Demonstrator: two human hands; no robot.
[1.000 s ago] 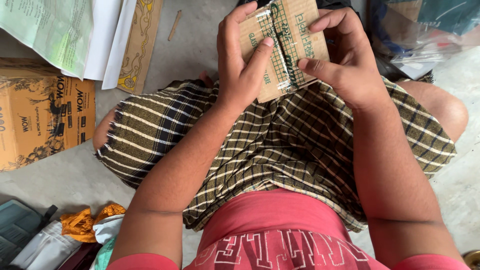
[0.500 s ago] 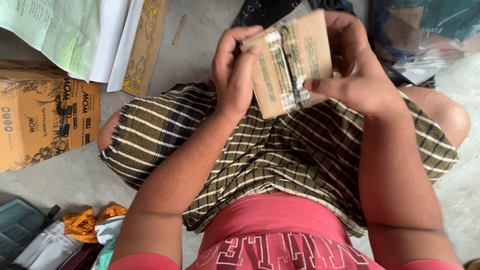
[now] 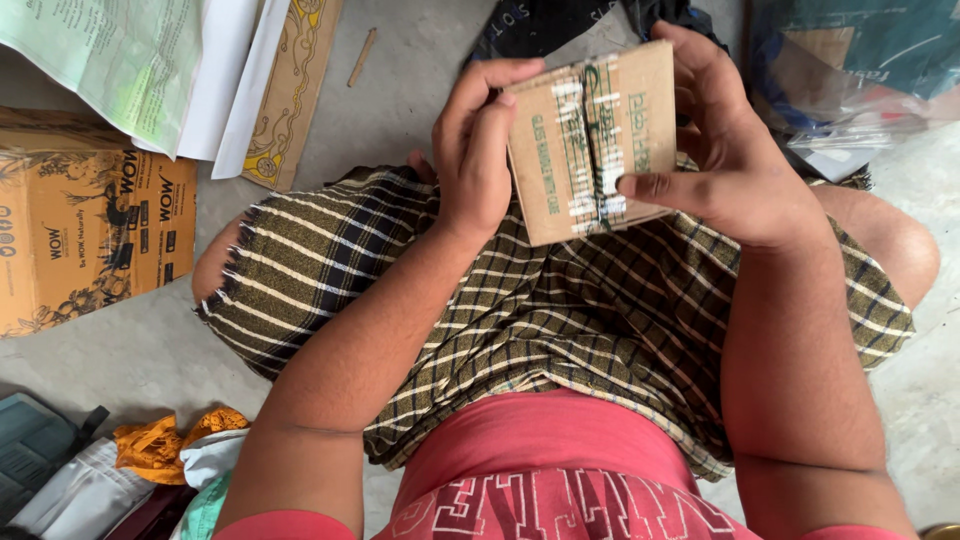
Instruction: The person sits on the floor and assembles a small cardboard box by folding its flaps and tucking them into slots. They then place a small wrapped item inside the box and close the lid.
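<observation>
Cardboard piece [image 3: 600,140] tilted flatter, both hands gripping edges

cardboard piece [image 3: 592,140] turned from upright to slightly tilted, left hand [image 3: 478,150] shifted to its edge

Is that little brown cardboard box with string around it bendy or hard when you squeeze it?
The small brown cardboard box probably stays fairly stiff: its edges look straight under the left hand and right hand. It likely weighs little, since fingers alone hold it up. The dark string wrapped around it should help against slipping.
</observation>
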